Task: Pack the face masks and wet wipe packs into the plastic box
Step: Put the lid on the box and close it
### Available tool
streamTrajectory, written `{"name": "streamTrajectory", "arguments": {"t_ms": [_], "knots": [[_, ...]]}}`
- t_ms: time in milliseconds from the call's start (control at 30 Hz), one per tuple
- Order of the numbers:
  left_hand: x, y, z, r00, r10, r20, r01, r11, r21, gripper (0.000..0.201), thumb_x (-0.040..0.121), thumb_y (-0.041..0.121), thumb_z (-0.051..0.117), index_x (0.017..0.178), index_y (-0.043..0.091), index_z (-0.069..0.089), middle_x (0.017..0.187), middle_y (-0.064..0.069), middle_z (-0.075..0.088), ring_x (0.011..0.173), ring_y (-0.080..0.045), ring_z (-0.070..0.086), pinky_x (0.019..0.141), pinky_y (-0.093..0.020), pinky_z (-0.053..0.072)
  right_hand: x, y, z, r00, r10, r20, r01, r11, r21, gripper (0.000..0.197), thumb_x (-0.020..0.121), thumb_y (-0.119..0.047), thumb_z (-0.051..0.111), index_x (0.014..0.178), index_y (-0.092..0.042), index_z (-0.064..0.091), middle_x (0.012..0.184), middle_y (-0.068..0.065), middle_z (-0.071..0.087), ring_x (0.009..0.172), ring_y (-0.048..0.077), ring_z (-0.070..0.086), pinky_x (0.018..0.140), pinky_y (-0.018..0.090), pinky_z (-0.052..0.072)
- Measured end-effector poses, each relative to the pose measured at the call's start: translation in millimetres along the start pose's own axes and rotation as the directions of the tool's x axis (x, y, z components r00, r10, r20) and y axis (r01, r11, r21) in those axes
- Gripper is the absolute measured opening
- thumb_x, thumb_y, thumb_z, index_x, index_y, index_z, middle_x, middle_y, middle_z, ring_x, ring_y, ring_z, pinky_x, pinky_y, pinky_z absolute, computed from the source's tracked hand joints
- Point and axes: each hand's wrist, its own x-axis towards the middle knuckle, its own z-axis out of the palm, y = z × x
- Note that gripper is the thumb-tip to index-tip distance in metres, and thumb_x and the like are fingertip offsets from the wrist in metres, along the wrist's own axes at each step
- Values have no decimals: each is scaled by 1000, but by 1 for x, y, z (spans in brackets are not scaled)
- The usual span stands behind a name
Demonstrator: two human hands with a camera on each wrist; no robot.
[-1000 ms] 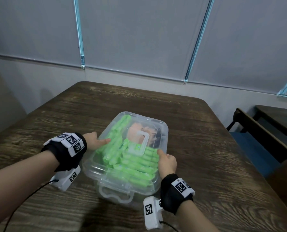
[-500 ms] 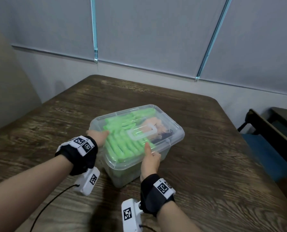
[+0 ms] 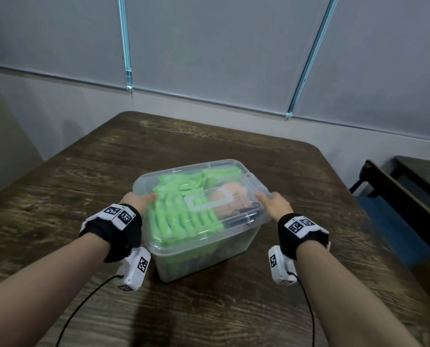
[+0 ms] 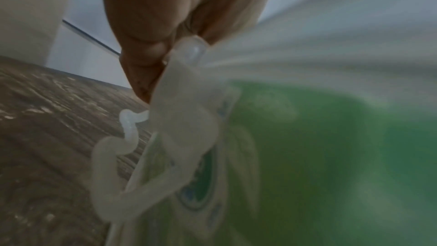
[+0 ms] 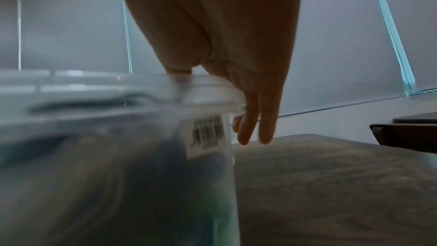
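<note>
- Plastic box point(image 3: 208, 256): clear, colourless; lid point(image 3: 234, 169) likewise.
- Wet wipe packs point(image 3: 181, 216): bright green.
- Label point(image 5: 207, 137) on box wall: white, black barcode stripes.
- Table point(image 3: 58, 186): dark brown, pale streaked grain.
- Wrist bands point(image 3: 113, 229): black; white tags bear black square-code patterns.

A clear plastic box point(image 3: 210, 249) stands upright on a dark wooden table, its see-through lid point(image 3: 201, 196) closed with a flat white handle point(image 3: 210, 202) at the centre. Rows of green wet wipe packs point(image 3: 183, 216) stand on edge inside, filling most of the box, while a face mask pack point(image 3: 236, 200) lies at the right end beneath the lid.
</note>
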Motion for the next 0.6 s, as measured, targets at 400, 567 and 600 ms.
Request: {"name": "streamTrajectory", "arguments": {"t_ms": [400,567,600], "knots": [[36,30,-7,995,75,64,-83,988,130,68,82,54,61,115,-5,58,109,-22,63,92,-35,61,78,-37,45,-51,19,37,967,73,-245,-52,994,91,32,100,-15,35,116,10,45,122,28,51,112,39,50,86,35,38],[34,34,-6,993,104,59,-115,970,214,71,85,55,57,128,-1,52,124,-23,57,109,-38,56,83,-38,41,-79,34,25,993,98,-72,-83,979,188,23,97,-22,41,106,-1,41,112,17,50,94,27,48,70,30,32],[31,35,-5,990,133,52,-142,963,231,68,87,53,56,131,1,49,129,-22,54,115,-38,52,89,-39,41,-80,34,20,993,117,-16,-111,972,207,29,95,-25,44,109,1,41,112,15,49,95,26,47,71,30,33]]}}
